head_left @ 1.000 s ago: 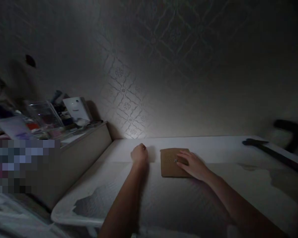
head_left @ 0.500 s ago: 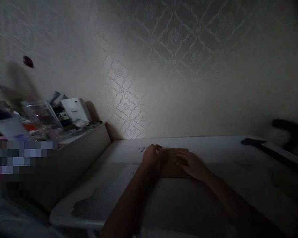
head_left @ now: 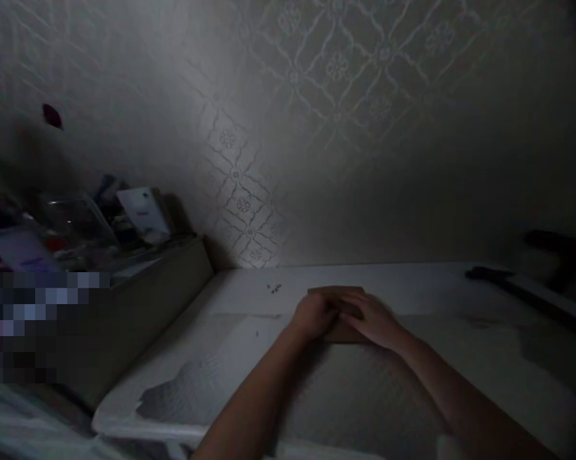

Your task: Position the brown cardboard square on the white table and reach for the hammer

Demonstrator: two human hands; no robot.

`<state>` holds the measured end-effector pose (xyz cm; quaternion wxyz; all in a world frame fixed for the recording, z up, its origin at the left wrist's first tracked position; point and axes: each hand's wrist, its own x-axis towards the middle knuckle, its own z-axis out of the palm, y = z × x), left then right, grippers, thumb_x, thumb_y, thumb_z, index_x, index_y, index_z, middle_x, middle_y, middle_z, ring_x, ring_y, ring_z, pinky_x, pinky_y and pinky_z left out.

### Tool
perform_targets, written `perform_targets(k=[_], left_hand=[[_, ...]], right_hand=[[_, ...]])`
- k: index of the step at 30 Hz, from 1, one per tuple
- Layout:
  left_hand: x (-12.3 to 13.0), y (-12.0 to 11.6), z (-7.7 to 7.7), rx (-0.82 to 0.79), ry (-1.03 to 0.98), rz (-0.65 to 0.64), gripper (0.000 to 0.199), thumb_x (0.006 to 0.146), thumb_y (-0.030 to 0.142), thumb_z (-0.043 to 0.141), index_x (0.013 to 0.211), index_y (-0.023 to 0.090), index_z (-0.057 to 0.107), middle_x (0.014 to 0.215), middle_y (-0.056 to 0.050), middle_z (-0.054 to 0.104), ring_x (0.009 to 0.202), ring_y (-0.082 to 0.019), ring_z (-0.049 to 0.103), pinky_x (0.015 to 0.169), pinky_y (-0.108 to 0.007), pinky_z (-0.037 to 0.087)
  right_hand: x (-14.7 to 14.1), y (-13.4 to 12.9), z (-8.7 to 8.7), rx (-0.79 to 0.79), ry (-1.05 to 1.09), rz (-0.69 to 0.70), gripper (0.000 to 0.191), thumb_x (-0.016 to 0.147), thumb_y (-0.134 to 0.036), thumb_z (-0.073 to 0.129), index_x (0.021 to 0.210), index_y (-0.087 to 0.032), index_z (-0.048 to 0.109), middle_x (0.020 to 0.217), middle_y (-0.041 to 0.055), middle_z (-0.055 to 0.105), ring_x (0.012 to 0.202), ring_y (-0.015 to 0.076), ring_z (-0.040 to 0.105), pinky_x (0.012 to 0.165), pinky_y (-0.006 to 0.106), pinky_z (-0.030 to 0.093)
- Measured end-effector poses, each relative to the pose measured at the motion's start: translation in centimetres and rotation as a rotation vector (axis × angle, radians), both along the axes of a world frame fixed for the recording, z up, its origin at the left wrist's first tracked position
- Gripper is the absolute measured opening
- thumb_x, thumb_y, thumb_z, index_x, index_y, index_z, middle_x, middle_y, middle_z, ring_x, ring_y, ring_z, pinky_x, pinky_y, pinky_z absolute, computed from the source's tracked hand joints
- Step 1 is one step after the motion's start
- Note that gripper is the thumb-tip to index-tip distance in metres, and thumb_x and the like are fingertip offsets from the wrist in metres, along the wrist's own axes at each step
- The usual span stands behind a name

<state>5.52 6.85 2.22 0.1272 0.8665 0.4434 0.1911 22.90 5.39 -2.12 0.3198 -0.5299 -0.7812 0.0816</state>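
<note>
The scene is very dim. A flat brown rectangular piece [head_left: 334, 292], like a small card or pouch, lies on a white table [head_left: 412, 287] close to the patterned wall. My left hand [head_left: 313, 315] rests on its left part with fingers curled over it. My right hand [head_left: 374, 317] lies flat on its right part. Both hands cover most of the brown piece and meet at its middle. A few tiny dark bits [head_left: 274, 288] lie on the table just left of it.
A lower shelf [head_left: 173, 255] at the left carries a clear plastic box [head_left: 77, 220], a white card box [head_left: 144, 211] and other clutter. A dark long tool [head_left: 508, 281] lies at the table's right rear. The near left table surface looks torn or peeled [head_left: 182, 390].
My left hand moved right from the bare table onto the brown piece, leaving tiny dark bits where it was. My right hand stayed on the piece. The light has dimmed.
</note>
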Motion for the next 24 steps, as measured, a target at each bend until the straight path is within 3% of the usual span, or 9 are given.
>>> perform_targets(k=[4,7,12,17,24], left_hand=[[0.2,0.0,0.0,-0.009,-0.009,-0.019,0.025,0.078,0.022,0.052,0.095,0.023,0.071,0.093,-0.001,0.071,0.083,-0.017,0.064,0.078,-0.024,0.047],[-0.1,0.3,0.5,-0.024,-0.018,0.037,0.023,0.078,0.024,0.054,0.093,0.021,0.071,0.091,-0.003,0.071,0.083,-0.016,0.063,0.078,-0.023,0.046],[-3.1,2.1,1.1,0.035,-0.07,0.427,0.02,0.081,0.025,0.054,0.092,0.02,0.069,0.097,-0.005,0.07,0.086,-0.016,0.063,0.078,-0.023,0.045],[-6.7,3.8,0.3,-0.006,0.01,0.854,0.021,0.082,0.026,0.05,0.094,0.023,0.067,0.099,-0.007,0.069,0.095,-0.021,0.063,0.075,-0.028,0.045],[-7.2,3.7,-0.1,-0.042,0.107,0.971,0.026,0.083,0.028,0.045,0.097,0.02,0.067,0.103,-0.012,0.067,0.101,-0.027,0.06,0.082,-0.038,0.043]], right_hand=[[0.1,0.1,0.0,-0.005,-0.007,-0.003,0.038,0.08,-0.034,0.054,0.115,-0.022,0.061,0.125,0.0089,0.056,0.119,0.0248,0.047,0.101,0.044,0.036],[0.1,0.1,-0.1,0.003,-0.026,-0.005,0.038,0.08,-0.034,0.054,0.115,-0.021,0.061,0.126,0.01,0.055,0.119,0.0249,0.047,0.101,0.045,0.036],[0.1,0.2,-0.4,0.009,-0.028,-0.025,0.037,0.08,-0.036,0.054,0.113,-0.019,0.062,0.126,0.0115,0.055,0.118,0.025,0.048,0.102,0.044,0.035],[0.1,0.3,-0.7,0.021,-0.02,-0.031,0.034,0.081,-0.034,0.054,0.111,-0.021,0.063,0.126,0.0103,0.055,0.117,0.0251,0.049,0.101,0.045,0.036],[0.1,0.1,-0.3,0.019,-0.026,-0.025,0.035,0.081,-0.035,0.054,0.111,-0.019,0.063,0.126,0.0114,0.056,0.118,0.0251,0.049,0.1,0.044,0.036]])
